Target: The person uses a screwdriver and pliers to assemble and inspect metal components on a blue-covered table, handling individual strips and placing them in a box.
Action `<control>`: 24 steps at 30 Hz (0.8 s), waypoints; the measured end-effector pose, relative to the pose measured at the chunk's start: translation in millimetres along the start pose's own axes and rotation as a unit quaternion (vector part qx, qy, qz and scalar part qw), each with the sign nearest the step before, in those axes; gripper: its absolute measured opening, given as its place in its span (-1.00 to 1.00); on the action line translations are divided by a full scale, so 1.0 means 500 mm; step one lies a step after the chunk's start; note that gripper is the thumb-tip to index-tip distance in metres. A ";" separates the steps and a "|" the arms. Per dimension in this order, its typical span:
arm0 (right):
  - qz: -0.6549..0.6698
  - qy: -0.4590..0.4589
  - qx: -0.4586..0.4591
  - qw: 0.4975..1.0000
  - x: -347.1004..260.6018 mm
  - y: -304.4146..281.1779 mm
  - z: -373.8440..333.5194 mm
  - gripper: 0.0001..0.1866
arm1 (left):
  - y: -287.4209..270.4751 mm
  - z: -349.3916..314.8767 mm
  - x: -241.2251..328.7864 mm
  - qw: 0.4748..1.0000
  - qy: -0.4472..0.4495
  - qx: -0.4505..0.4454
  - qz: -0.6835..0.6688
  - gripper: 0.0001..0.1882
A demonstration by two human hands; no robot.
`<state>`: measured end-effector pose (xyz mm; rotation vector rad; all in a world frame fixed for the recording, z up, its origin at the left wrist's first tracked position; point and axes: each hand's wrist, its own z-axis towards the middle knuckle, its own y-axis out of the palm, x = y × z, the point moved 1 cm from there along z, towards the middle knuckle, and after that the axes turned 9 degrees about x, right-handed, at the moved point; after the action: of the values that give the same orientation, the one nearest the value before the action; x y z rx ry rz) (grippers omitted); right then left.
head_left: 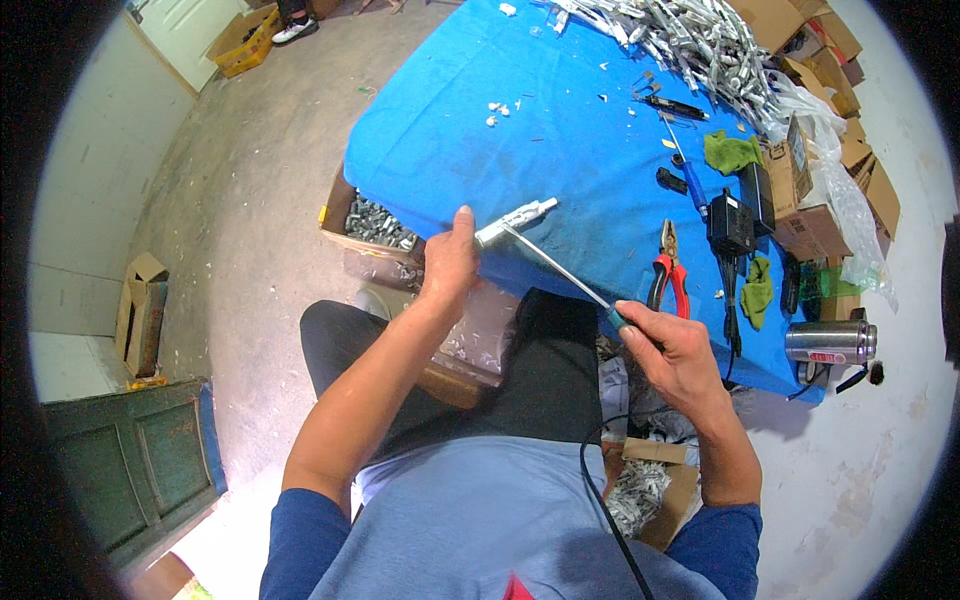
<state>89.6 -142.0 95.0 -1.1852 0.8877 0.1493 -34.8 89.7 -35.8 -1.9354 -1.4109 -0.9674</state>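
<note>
At the near edge of the blue-covered table, my left hand (450,262) is closed around one end of a slim white and silver part (518,217); its narrower end points away to the right. My right hand (672,348) grips the dark teal handle of a long-shafted screwdriver (560,268). The screwdriver's tip meets the side of the white part, close to my left fingers. What my left palm covers of the part is hidden. Right of the screwdriver lie pliers (669,275) with red and black handles.
A large heap of similar white parts (690,50) covers the table's far right. A blue screwdriver (692,187), black adapter (731,224), green cloths (733,152) and a metal flask (830,342) line the right side. A carton of small grey parts (375,222) stands below the left edge.
</note>
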 end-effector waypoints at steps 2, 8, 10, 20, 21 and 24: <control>0.011 0.009 0.003 1.000 0.009 0.010 0.002 -0.71 | 0.005 0.003 -0.003 1.000 0.003 0.006 -0.016 -0.51; -0.110 -0.075 -0.010 0.991 -0.003 0.001 0.004 -0.71 | 0.003 0.001 -0.005 1.000 -0.005 -0.005 -0.026 -0.52; -0.079 -0.080 -0.014 0.994 0.016 -0.002 0.012 -0.71 | 0.002 0.001 -0.004 1.000 0.007 -0.001 -0.014 -0.51; 0.149 0.192 -0.149 0.958 0.073 0.005 0.050 -0.67 | -0.002 -0.001 0.014 0.999 0.026 0.014 0.034 -0.40; 0.108 0.136 -0.152 0.973 0.093 0.049 0.022 -0.68 | 0.007 0.004 0.011 0.999 0.025 0.003 0.032 -0.40; 0.078 0.105 -0.100 0.986 0.056 0.057 0.008 -0.71 | -0.010 0.029 -0.002 1.000 0.011 -0.008 0.014 -0.44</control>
<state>95.0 -136.3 55.5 -1.3353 1.1730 0.2477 -36.1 102.0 -45.1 -1.9446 -1.3643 -0.9883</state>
